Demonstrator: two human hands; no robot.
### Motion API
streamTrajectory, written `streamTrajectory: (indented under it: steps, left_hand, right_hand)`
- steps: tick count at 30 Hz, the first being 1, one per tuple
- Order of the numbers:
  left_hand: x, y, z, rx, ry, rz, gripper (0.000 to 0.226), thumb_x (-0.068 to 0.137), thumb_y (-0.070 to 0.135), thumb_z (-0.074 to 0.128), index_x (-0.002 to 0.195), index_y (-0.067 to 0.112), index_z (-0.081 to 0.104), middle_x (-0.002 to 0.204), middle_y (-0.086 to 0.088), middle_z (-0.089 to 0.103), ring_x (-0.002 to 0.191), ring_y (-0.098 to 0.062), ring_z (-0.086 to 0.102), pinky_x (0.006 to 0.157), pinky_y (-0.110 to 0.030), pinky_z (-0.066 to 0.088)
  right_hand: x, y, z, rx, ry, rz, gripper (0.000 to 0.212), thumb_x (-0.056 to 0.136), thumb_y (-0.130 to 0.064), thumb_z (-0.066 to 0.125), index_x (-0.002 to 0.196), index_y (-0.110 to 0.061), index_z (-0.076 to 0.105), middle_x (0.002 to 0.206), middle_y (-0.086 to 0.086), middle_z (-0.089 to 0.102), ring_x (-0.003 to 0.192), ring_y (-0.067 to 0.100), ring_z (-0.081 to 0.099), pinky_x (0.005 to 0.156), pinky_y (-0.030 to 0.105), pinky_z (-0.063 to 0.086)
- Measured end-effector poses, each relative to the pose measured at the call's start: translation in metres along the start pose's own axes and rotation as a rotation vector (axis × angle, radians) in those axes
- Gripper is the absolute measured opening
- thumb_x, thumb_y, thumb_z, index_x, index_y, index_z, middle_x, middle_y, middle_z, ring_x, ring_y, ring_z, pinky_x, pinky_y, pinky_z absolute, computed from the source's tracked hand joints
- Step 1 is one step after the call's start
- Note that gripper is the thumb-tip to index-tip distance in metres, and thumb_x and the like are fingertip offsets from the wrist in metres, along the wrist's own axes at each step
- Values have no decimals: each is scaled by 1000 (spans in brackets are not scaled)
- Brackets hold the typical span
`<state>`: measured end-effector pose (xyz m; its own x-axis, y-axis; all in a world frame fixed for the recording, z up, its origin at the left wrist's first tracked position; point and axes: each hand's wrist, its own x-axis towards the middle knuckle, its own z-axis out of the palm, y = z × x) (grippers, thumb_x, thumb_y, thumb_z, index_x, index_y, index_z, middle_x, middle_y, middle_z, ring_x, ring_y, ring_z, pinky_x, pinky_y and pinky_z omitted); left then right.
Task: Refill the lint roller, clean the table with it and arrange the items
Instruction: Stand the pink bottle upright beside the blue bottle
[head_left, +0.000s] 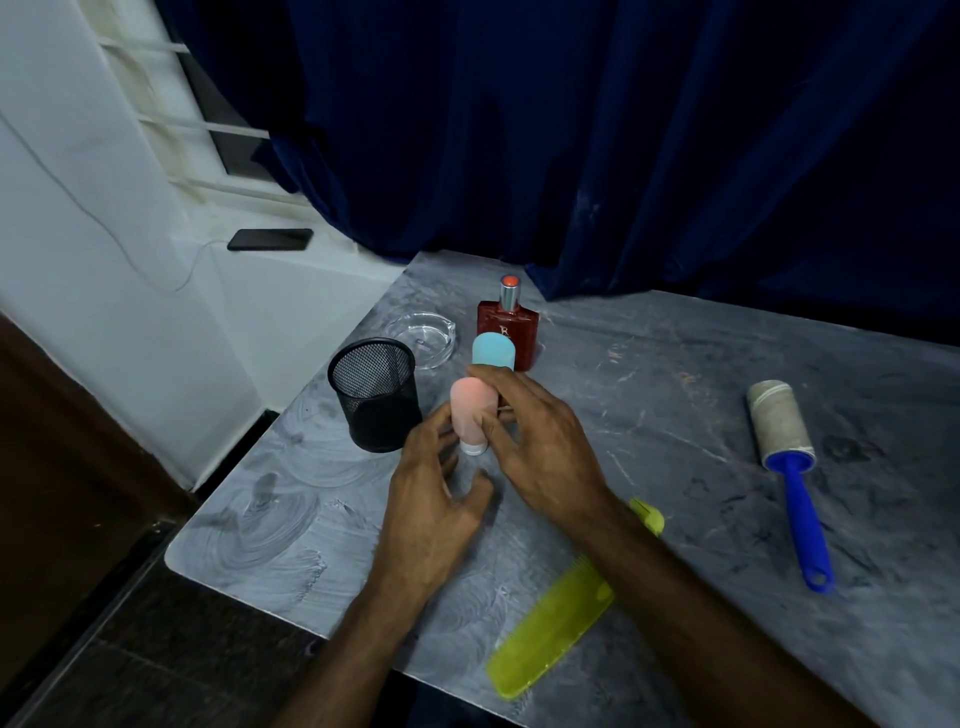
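A pink squeeze bottle (466, 415) stands cap-down on the grey marble table (675, 395). My right hand (540, 447) wraps its fingers around the bottle from the right. On the bottle's left, my left hand (436, 499) has its fingers apart, with the fingertips at the bottle's side. A light blue bottle (493, 352) stands just behind the pink one. The lint roller (782, 423), its roll dirty and its handle blue, lies flat at the right, apart from both hands.
A black mesh cup (376, 395) stands left of the hands, with a glass ashtray (423, 338) and a red perfume bottle (511, 327) behind. A yellow-green comb (550, 634) lies near the front edge under my right forearm. A phone (270, 239) rests on the sill.
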<state>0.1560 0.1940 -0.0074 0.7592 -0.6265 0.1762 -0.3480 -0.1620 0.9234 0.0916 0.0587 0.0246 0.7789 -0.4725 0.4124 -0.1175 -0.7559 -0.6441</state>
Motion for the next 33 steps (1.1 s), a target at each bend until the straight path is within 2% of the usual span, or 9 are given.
streamTrajectory:
  steps: [14,19,23,27,30,33]
  left_hand:
    - [-2,-2,0,-13,19,17,82,84,18,78,157,29,44,149,10,55,134,-3,59,115,-35,52]
    - [-4,-6,-1,-37,16,19,85,81,25,74,160,26,41,154,11,53,137,1,56,115,-31,51]
    - [-11,-9,-8,-51,23,-8,86,81,41,73,159,25,41,154,9,56,138,5,54,113,-22,48]
    - [-25,-8,-22,-13,60,11,74,86,31,71,156,26,47,150,9,59,136,0,58,111,-21,48]
    - [-44,1,-35,11,40,82,59,87,27,71,146,29,59,143,13,65,132,-2,62,108,-17,50]
    - [-72,14,-48,138,-61,188,32,89,41,72,121,37,73,124,20,73,117,0,69,93,-6,50]
  right_hand:
    - [-4,0,2,47,-10,16,53,100,-16,64,151,-19,49,147,4,59,128,19,60,104,44,54]
    - [-8,-2,-4,54,-36,85,63,100,-26,65,157,-25,38,147,0,58,126,14,61,102,42,56]
    - [-18,1,-24,56,-5,84,63,96,-20,68,153,-23,42,133,-3,65,118,9,63,101,37,55]
    - [-33,10,-49,33,63,177,59,92,-15,69,147,-23,50,123,-4,68,108,5,64,96,19,53]
    - [-47,18,-72,8,133,269,46,89,-15,68,134,-22,61,113,-4,72,100,7,69,92,24,57]
    - [-62,28,-100,-78,148,346,33,85,-14,68,117,-22,71,97,-7,75,88,6,71,87,29,59]
